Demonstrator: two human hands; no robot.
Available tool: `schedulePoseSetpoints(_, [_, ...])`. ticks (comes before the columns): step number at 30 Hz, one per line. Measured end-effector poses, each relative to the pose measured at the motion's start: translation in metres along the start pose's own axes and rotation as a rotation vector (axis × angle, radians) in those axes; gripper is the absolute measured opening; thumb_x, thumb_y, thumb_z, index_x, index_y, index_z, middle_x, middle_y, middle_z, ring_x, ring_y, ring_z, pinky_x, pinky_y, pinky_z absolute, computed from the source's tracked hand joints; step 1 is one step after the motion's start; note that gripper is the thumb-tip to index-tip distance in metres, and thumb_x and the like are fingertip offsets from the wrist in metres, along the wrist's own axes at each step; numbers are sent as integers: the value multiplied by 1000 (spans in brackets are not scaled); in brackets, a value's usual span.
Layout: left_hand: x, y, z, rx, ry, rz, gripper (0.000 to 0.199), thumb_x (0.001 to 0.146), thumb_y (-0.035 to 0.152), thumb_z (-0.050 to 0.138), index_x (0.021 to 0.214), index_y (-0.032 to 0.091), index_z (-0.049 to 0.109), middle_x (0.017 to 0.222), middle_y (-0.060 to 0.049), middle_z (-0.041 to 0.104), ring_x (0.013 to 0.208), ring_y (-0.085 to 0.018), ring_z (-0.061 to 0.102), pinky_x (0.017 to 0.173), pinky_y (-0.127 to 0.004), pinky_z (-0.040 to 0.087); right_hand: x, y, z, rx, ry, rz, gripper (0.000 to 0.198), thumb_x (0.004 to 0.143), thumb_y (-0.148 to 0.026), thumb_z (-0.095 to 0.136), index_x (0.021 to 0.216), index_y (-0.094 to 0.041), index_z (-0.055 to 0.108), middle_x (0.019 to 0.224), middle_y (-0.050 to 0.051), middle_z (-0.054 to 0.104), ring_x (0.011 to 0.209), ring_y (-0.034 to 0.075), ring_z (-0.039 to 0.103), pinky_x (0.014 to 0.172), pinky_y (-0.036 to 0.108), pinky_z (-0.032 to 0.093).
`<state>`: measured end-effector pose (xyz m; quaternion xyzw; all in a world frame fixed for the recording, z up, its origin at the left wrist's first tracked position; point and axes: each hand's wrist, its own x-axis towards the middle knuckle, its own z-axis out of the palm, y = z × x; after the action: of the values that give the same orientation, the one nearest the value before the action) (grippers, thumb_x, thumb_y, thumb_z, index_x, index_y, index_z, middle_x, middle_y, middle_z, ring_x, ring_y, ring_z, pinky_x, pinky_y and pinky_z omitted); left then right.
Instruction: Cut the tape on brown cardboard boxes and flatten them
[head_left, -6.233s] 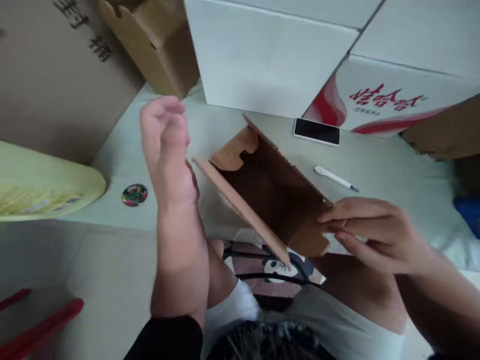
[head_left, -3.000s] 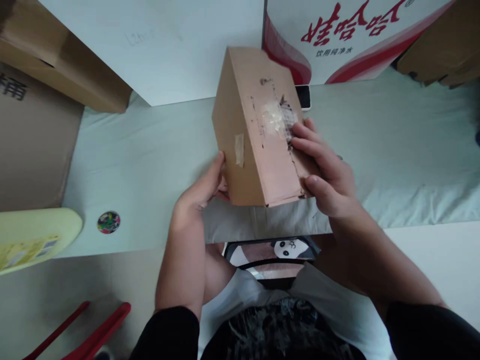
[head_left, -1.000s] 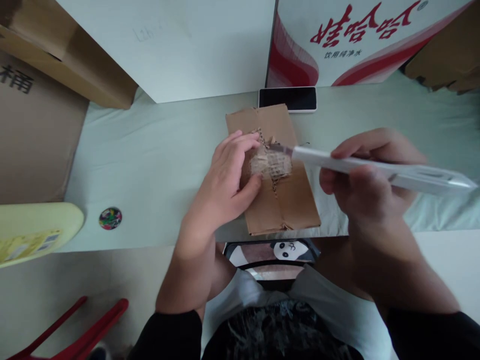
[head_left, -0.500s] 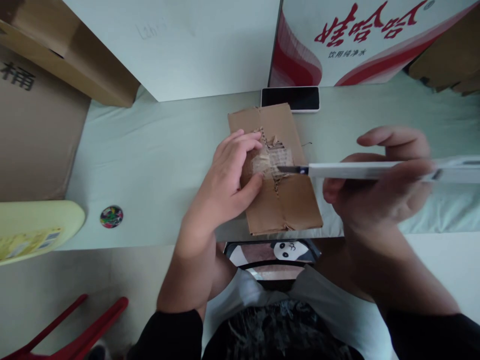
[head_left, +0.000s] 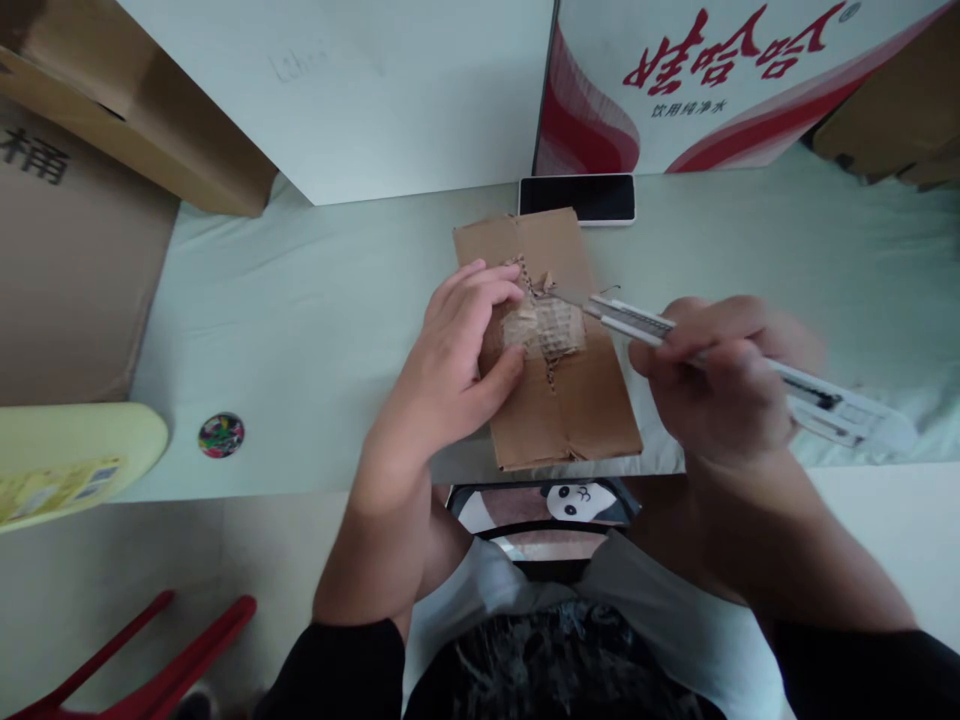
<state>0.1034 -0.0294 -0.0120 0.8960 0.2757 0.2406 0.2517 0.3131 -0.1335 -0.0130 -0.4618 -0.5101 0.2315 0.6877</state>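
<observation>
1. On the cloth-covered table (head_left: 322, 300), a taped cardboard box (head_left: 592, 400) lies just nearer than the smartphone (head_left: 577, 203).
2. Left hand (head_left: 454, 350): fingers spread over the box top, gripping nothing.
3. Right hand (head_left: 727, 380): fingers closed around a utility knife (head_left: 634, 322); blade contact cannot be told.
4. The blade points towards the left fingers; torn, uneven cardboard could make it skid and cut them.

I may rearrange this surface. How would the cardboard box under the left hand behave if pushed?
Flat-topped and square-cornered, the cardboard box would probably slide rather than roll. Its straight edges suggest it's fairly stiff, though it may give around the torn, taped patch. The creased cloth beneath might bunch up.
</observation>
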Motion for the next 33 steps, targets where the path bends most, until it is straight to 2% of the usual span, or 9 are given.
schedulePoseSetpoints(3, [0,0,0,14,-9,-11,33,103,27,53,136,29,50,159,-9,59,159,-33,45,134,-64,39,-7,-2,-3,-218,-6,96,10,92,-37,77,97,-29,74,64,-4,54,50,12,41,44,31,26])
schedulePoseSetpoints(5, [0,1,0,20,-15,-19,34,102,25,53,136,29,50,160,-8,59,160,-32,44,134,-64,38,-9,-2,-5,-286,-48,133,15,88,-38,81,91,-30,69,64,-5,51,50,12,38,44,32,25])
schedulePoseSetpoints(8, [0,0,1,19,-9,-11,36,101,24,53,137,29,50,160,-8,59,159,-32,45,136,-63,37,-9,0,-5,-339,-49,128,19,88,-41,79,84,-30,64,63,-4,49,51,12,35,46,32,25])
schedulePoseSetpoints(11, [-1,0,1,20,-4,-17,36,100,25,53,136,30,51,159,-8,60,160,-33,44,135,-65,37,-8,1,-4,-362,-57,126,17,90,-39,76,85,-30,63,62,-5,50,50,12,35,46,32,25])
schedulePoseSetpoints(17, [-1,1,3,21,-4,-24,38,99,23,54,136,29,51,160,-8,59,160,-34,44,135,-66,35,-5,-10,1,-371,-73,193,20,84,-31,80,84,-27,61,60,-7,53,48,10,40,44,28,26])
schedulePoseSetpoints(25, [0,0,5,30,15,-39,36,96,24,56,131,30,55,155,-7,63,157,-36,46,133,-67,37,-4,-24,4,-405,-139,214,16,83,-25,75,82,-27,58,57,-7,54,46,10,43,45,28,30])
schedulePoseSetpoints(33, [0,-1,5,20,21,-33,30,101,32,57,130,30,56,155,-7,63,157,-35,46,133,-64,39,-8,-23,2,-406,-139,155,16,83,-25,73,78,-25,58,56,-7,52,47,8,41,44,25,29])
